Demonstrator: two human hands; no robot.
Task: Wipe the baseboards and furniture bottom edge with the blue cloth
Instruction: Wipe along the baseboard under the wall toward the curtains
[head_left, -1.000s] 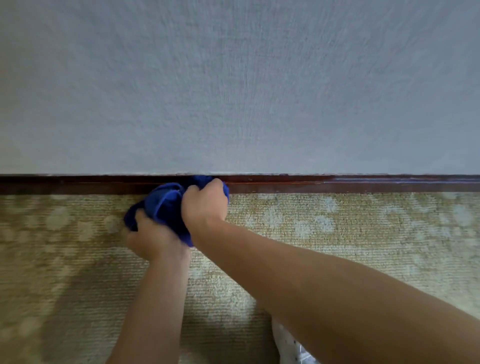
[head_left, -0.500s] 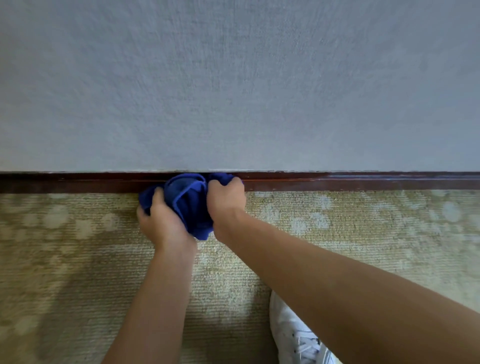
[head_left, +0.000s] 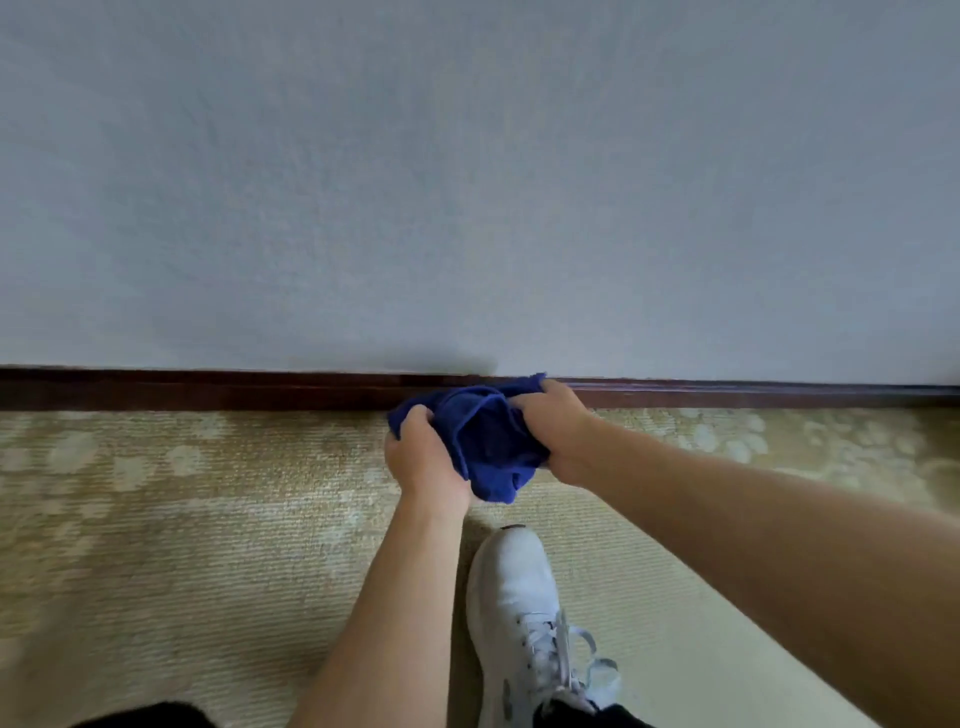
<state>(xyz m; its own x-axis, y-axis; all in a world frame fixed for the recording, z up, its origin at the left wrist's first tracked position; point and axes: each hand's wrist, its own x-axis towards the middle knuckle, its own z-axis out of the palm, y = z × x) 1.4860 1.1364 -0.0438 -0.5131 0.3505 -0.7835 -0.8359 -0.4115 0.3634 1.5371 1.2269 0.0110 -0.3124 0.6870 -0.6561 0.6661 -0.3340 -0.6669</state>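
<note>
A bunched blue cloth (head_left: 485, 444) is held between both hands just in front of the dark red-brown baseboard (head_left: 208, 391). My left hand (head_left: 423, 457) grips its left side with curled fingers. My right hand (head_left: 556, 431) grips its right side, and the cloth's top corner touches the baseboard's upper edge there. The baseboard runs across the whole view at the foot of a pale grey wall (head_left: 467, 182).
A beige patterned carpet (head_left: 182, 519) covers the floor up to the baseboard. My white laced shoe (head_left: 519, 613) stands on it just below the hands.
Both hands and the cloth have shifted to the right along the baseboard. The cloth has been pulled wider between them, and my white shoe has come into view.
</note>
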